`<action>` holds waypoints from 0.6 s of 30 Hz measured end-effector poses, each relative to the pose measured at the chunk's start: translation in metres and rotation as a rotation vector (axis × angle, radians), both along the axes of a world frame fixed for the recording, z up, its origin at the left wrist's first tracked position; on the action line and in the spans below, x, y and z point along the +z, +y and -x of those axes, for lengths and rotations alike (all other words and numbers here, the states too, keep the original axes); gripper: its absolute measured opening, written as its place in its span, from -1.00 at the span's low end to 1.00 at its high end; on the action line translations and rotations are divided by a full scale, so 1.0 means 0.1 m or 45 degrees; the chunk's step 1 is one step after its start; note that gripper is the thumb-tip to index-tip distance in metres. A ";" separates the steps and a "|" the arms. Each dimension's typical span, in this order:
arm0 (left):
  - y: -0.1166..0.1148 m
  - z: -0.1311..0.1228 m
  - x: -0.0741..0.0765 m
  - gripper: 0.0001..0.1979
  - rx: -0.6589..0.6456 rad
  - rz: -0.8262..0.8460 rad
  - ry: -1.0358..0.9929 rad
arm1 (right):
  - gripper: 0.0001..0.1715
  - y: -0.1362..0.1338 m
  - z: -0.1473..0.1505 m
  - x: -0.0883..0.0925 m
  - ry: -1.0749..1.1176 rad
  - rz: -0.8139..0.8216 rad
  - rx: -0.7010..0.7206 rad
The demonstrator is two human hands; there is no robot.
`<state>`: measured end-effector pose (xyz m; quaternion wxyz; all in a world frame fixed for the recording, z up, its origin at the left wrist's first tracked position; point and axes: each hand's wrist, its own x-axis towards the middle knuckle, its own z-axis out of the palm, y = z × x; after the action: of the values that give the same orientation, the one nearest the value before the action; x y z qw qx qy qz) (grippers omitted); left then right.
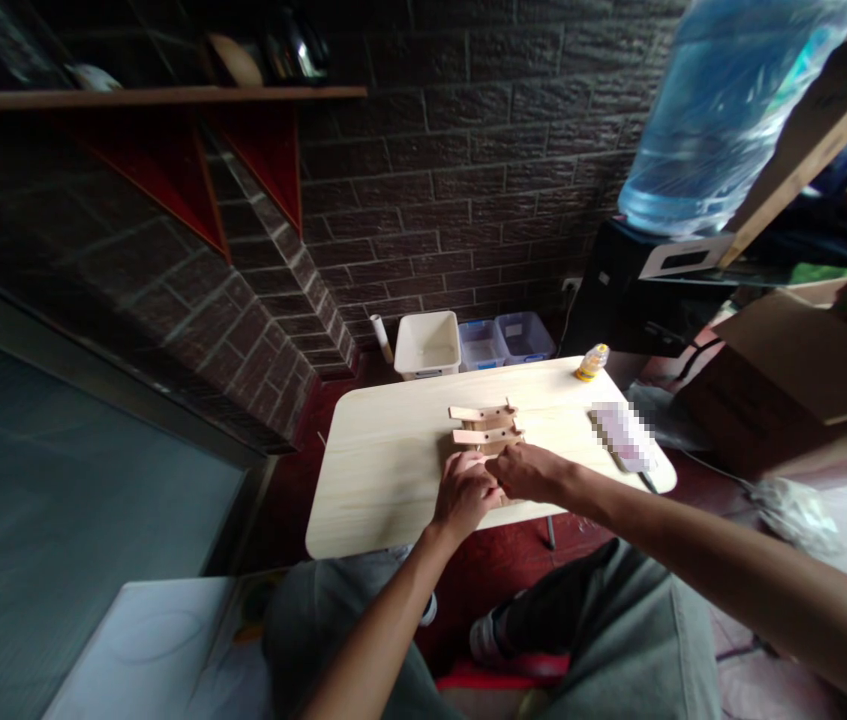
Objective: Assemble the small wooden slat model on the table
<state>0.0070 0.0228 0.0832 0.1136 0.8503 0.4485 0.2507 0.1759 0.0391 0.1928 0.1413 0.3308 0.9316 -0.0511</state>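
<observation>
A small wooden frame of thin strips (484, 426) lies on the pale wooden table (385, 470), near its front edge. My left hand (464, 492) is curled over the near end of the frame, fingers closed on a wooden piece. My right hand (532, 472) meets it from the right, fingers pinched together against the same near end. What sits between the fingertips is hidden by the hands. Two cross strips of the frame show beyond my knuckles.
A small yellow bottle (592, 362) stands at the table's far right corner. A blurred flat object (622, 436) lies at the right edge. A white bin (428, 345) and two clear boxes (505, 340) sit on the floor behind. A cardboard box (790, 370) is at right.
</observation>
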 end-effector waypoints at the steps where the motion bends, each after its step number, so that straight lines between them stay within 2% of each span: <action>1: 0.00 0.00 0.00 -0.86 0.000 0.002 -0.002 | -0.76 0.00 0.00 0.00 0.000 0.010 -0.011; 18: -0.01 0.01 0.02 -0.85 -0.009 0.036 -0.011 | -0.75 -0.01 0.03 -0.03 0.039 -0.066 -0.015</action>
<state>0.0059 0.0220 0.0848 0.1285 0.8492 0.4485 0.2475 0.1733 0.0384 0.1895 0.1180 0.3391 0.9327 -0.0331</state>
